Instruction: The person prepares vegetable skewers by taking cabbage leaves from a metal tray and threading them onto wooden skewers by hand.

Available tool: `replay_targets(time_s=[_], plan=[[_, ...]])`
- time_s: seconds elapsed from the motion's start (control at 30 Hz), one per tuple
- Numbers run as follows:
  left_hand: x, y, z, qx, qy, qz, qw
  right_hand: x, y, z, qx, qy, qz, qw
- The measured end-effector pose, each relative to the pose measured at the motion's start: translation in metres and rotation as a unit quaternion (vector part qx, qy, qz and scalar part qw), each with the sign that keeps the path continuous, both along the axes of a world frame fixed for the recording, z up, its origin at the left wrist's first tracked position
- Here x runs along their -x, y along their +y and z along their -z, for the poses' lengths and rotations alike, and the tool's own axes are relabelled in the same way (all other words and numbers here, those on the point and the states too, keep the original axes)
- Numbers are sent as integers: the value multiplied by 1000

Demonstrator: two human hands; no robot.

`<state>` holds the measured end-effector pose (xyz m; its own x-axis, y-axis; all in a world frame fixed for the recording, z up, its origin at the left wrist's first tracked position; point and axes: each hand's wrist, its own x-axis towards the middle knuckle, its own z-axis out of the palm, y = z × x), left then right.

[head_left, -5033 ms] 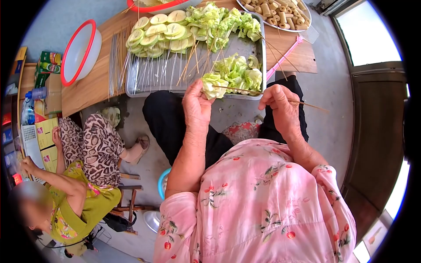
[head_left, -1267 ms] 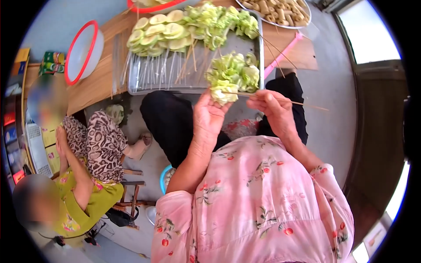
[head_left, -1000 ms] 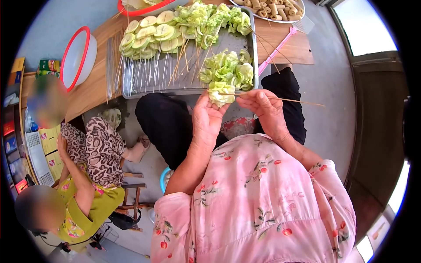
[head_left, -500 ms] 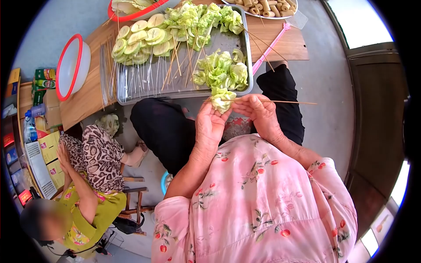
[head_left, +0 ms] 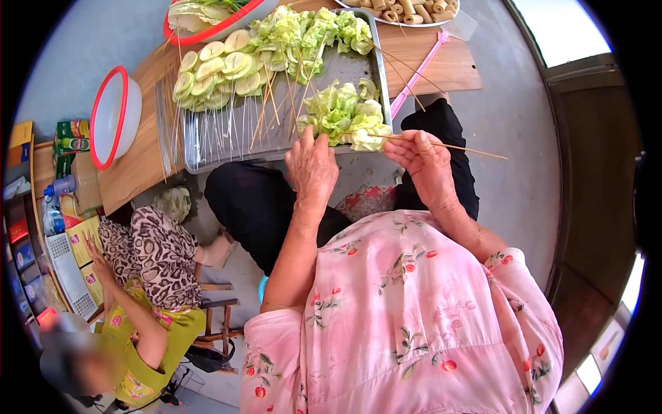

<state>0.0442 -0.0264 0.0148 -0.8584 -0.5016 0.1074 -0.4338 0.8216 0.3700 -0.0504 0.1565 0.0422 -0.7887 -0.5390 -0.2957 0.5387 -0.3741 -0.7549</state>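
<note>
My right hand (head_left: 426,162) pinches a thin bamboo skewer (head_left: 476,150), whose far end trails off to the right. A pale green lettuce piece (head_left: 367,131) is at the skewer's left end, beside the loose lettuce pile (head_left: 334,109). My left hand (head_left: 312,165) reaches to the near edge of the metal tray (head_left: 238,163), back of the hand up and fingers apart. Its fingertips are at the left edge of that pile, partly hidden. Further back in the tray lie skewered lettuce (head_left: 296,34) and sliced pale green rounds (head_left: 221,67) on sticks.
A red-rimmed bowl (head_left: 116,117) stands left on the wooden table (head_left: 441,69); another bowl (head_left: 207,34) holds leafy vegetables. A plate (head_left: 441,22) of tan rolls and a pink-handled tool (head_left: 420,72) are at the right. Another person (head_left: 152,324) sits at the lower left.
My left hand has left the skewered lettuce and moved left and forward to the pile. My right hand has shifted slightly right, bringing the skewer's lettuce up against the pile.
</note>
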Motion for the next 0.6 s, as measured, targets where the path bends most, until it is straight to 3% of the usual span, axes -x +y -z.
replay_targets(time_s=[0.03, 0.27, 0.33, 0.37, 0.47, 0.53, 0.57, 0.6], plan=[[1, 0, -2, 3, -46, 9, 999, 1, 1, 1, 0, 0, 1, 1000], [3, -8, 14, 5, -28, 27, 999, 1, 2, 3, 7, -10, 1, 1000], [-2, -7, 14, -5, 88, -2, 996, 1, 1, 2, 8, -12, 0, 1000], [-5, -7, 15, -5, 87, -1, 996, 1, 1, 1, 8, -11, 1, 1000], [-12, -8, 12, -167, 270, -81, 945, 1, 1, 1, 7, -11, 1, 1000], [-18, -11, 10, -443, 263, -192, 835, 0, 0, 1, 7, -13, -2, 1000], [-15, -9, 8, -501, 338, -177, 777, 0, -2, 1, 12, -8, -8, 1000], [-15, -9, 3, -502, 338, -178, 776, -1, -3, 1, 18, -2, -14, 1000]])
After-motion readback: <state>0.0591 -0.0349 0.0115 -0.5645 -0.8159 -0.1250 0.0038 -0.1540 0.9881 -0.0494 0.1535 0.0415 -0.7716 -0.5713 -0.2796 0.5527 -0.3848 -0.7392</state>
